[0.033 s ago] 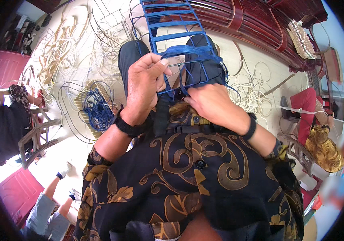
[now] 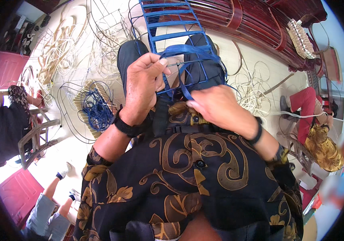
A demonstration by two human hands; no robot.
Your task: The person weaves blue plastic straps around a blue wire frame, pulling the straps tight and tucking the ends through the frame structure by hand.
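Observation:
A blue frame (image 2: 178, 36) lies across my knees, its side bars and several rungs wrapped in blue strip. A loose blue strip (image 2: 184, 86) loops over the near part of the frame and runs down to my right hand (image 2: 218, 105), which pinches it between thumb and fingers near my waist. My left hand (image 2: 144, 82) is closed around the near left side of the frame, thumb and index finger by a thin crossbar (image 2: 176, 64). What lies inside its curled fingers is partly hidden.
Left of my knees sits a pale basket (image 2: 82, 105) holding tangled blue strips (image 2: 96, 107). Pale strips (image 2: 61, 44) and more tangles (image 2: 254, 94) spread over the floor. Dark red wooden furniture (image 2: 220, 18) stands ahead. Seated people (image 2: 9, 124) are at both sides.
My right hand has shifted slightly to the right, away from the frame's near edge, drawing the blue strip with it. My left hand stays nearly in place.

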